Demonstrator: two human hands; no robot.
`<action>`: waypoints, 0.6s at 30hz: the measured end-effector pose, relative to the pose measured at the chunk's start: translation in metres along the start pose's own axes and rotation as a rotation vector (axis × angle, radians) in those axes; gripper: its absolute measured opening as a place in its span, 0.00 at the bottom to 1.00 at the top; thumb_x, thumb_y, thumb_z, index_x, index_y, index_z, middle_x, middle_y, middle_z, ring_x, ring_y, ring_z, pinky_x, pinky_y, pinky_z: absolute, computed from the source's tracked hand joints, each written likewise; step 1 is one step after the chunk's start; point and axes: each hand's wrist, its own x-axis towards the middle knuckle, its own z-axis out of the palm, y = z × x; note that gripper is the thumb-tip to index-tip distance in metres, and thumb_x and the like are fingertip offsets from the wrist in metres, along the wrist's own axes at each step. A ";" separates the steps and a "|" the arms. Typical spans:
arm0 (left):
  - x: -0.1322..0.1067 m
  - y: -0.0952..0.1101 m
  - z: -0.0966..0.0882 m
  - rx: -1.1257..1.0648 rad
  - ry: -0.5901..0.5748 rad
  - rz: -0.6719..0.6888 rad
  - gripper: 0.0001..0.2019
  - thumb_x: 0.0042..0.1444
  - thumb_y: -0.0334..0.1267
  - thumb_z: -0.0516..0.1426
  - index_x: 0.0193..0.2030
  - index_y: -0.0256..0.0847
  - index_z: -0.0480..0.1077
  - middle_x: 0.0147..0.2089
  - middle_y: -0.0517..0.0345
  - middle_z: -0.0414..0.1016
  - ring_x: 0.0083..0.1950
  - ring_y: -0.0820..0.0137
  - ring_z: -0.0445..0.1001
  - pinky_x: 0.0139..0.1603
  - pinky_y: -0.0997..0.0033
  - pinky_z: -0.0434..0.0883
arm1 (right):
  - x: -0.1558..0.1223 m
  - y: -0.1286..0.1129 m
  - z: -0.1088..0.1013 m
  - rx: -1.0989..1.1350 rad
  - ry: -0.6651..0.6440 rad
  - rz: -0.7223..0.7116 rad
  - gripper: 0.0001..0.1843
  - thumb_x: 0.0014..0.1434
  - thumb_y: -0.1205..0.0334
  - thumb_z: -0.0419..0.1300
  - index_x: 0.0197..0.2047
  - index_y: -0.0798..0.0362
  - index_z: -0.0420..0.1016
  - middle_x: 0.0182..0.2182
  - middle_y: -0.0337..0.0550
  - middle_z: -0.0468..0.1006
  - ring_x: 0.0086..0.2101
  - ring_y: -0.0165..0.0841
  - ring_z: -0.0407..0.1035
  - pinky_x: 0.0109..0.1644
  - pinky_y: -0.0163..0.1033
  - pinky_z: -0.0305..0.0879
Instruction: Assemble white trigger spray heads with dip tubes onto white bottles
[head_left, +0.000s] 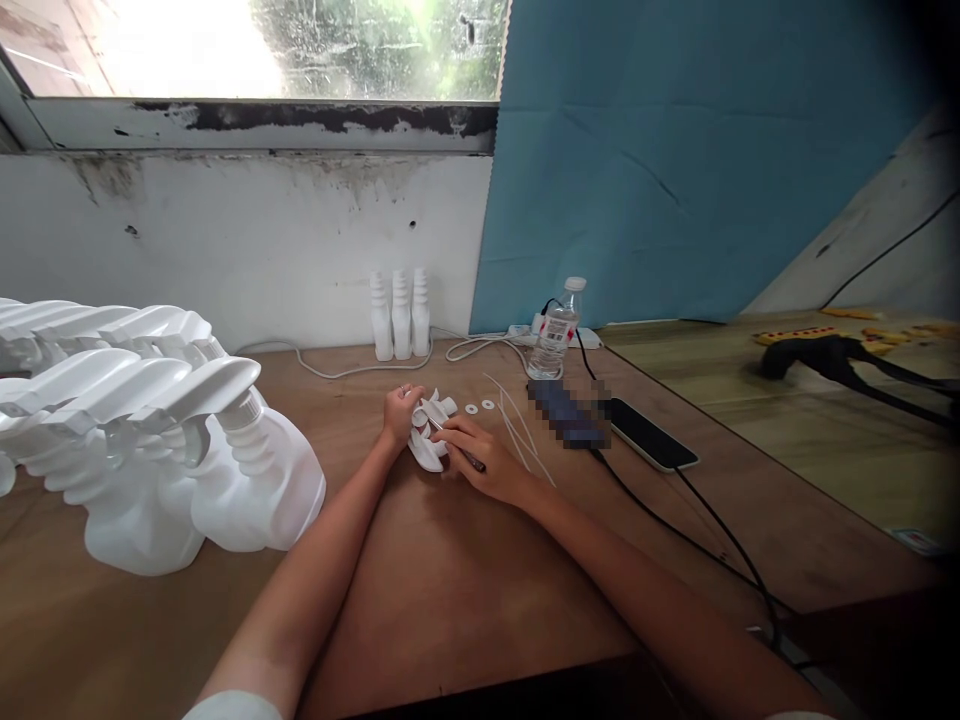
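My left hand (399, 412) is closed round a white plastic spray-trigger head (429, 432) that lies on the brown table (450, 580). My right hand (480, 462) pinches a thin dark tool (459, 450), its tip against the trigger head. Two small white washers (479, 407) lie just right of the hands. Several thin white tubes (517, 430) lie on the table beside them.
A pile of white spray bottles with trigger heads (150, 430) fills the left. Three white bottles (400, 314) stand at the wall. A water bottle (556, 332), a power strip (555, 333), a black phone (651, 434) and black cables (697, 540) are at the right.
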 end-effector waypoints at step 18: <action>-0.003 0.006 -0.006 -0.107 -0.087 -0.070 0.16 0.51 0.41 0.57 0.18 0.41 0.56 0.14 0.66 0.55 0.12 0.77 0.54 0.14 0.74 0.50 | -0.003 0.015 -0.002 -0.016 -0.088 -0.099 0.16 0.65 0.69 0.48 0.52 0.50 0.70 0.48 0.52 0.69 0.49 0.37 0.66 0.52 0.44 0.66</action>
